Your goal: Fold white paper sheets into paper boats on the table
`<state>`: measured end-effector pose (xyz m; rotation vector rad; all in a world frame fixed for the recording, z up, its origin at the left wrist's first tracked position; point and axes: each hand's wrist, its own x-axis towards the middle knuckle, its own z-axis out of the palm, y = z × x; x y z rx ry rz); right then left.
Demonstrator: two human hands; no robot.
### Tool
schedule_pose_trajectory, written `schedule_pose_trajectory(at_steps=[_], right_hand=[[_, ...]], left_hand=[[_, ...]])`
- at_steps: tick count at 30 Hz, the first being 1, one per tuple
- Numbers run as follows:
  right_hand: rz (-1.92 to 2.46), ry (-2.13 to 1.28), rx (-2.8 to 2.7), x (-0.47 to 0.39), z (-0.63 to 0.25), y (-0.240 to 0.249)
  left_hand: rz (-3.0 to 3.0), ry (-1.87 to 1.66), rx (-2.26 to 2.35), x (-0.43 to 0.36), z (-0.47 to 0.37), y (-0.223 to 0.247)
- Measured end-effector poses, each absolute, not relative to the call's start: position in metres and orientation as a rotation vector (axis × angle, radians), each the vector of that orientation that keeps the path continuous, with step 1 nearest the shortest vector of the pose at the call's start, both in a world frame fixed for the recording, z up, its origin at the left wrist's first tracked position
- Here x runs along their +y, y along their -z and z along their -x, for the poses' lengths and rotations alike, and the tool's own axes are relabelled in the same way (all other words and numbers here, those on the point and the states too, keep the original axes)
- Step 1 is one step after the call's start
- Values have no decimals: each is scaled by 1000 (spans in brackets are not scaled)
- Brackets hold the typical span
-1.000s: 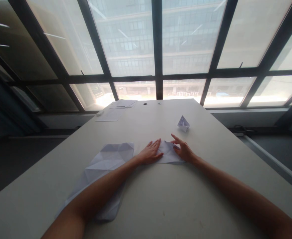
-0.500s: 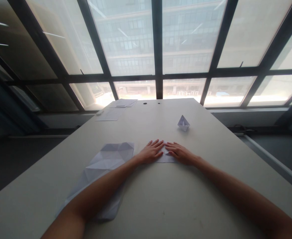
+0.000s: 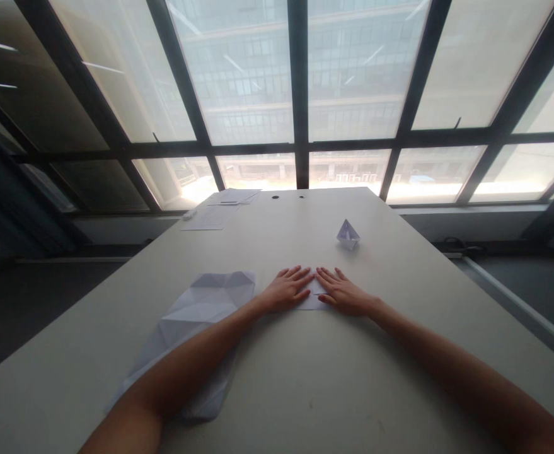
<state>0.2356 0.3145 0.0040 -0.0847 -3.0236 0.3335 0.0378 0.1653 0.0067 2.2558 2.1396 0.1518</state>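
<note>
Hands (image 3: 285,292) (image 3: 346,297): two, fingers (image 3: 302,276) slightly apart, flat on one folded sheet (image 3: 313,304); one paper boat (image 3: 348,240) beyond.

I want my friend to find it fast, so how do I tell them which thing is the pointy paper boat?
Start at the white table in front of the big windows. Just past the right hand, toward the windows, sits a small paper boat. It stands up to a sharp point, while the creased sheet and the flat paper under that hand lie low.

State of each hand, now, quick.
Left hand: open, palm down on the folded paper.
Right hand: open, palm down on the same folded paper.
</note>
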Motion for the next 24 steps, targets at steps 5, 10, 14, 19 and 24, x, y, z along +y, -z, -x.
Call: schedule_pose_trajectory(at_steps=[5, 10, 14, 19, 24], right_hand=[[212, -312, -3010, 313, -233, 1], [298, -383, -2967, 316, -230, 5], [215, -410, -2960, 315, -232, 3], [126, -395, -2970, 310, -233, 2], [109, -451, -2970, 308, -233, 1]], left_hand=[[-2256, -186, 2155, 164, -39, -10], [-2249, -306, 2219, 164, -41, -13], [-2266, -415, 2251, 165, -44, -12], [-2292, -398, 2143, 164, -41, -7], [-2246, -261, 2086, 165, -36, -5]])
